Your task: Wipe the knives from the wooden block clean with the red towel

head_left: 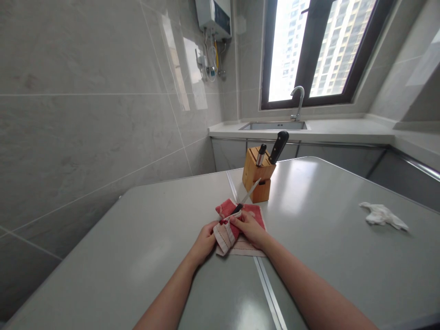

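A small knife with a black handle slants up to the right, its blade bare and tip close to the knife block. The lower part of its handle disappears into a red and pale pink towel, partly spread on the table and partly folded over the handle. My left hand grips the towel's left side, with its fingertips hidden under the cloth. From the right, my right hand pinches the folded towel around the handle, thumb on top.
A wooden knife block holding a black-handled knife and another handled tool stands just beyond the towel. Crumpled white tissue lies at right on the grey table. Behind are a sink and a faucet.
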`<action>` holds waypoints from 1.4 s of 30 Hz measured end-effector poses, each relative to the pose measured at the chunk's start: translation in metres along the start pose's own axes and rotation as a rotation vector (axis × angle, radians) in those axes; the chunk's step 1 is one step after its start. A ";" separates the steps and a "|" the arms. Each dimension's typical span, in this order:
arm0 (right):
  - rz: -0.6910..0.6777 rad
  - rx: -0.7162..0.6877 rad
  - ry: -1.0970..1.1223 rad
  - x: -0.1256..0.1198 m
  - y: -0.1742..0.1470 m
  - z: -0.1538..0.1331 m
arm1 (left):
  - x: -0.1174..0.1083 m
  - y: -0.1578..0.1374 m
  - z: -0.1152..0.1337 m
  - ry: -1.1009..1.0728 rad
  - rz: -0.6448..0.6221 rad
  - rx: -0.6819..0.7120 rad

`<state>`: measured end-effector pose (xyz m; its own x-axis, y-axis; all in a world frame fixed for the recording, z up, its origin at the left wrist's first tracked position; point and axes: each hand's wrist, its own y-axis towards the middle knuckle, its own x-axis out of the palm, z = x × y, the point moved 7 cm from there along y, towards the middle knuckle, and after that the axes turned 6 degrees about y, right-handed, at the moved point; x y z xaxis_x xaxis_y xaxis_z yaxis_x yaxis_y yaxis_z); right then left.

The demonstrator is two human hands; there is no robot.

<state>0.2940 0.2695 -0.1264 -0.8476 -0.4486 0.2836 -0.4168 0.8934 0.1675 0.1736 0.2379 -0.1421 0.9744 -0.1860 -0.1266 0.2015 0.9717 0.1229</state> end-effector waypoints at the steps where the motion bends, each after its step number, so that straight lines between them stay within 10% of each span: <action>1: 0.002 0.007 -0.001 0.000 0.000 0.000 | 0.000 0.000 0.000 -0.004 0.003 0.003; 42: 0.040 0.094 0.362 -0.003 0.004 0.006 | 0.001 -0.006 0.012 -0.153 0.003 -0.082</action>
<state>0.2934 0.2747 -0.1323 -0.6999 -0.3779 0.6061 -0.4285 0.9011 0.0670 0.1748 0.2301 -0.1314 0.9800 -0.1973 0.0254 0.1962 0.9797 0.0413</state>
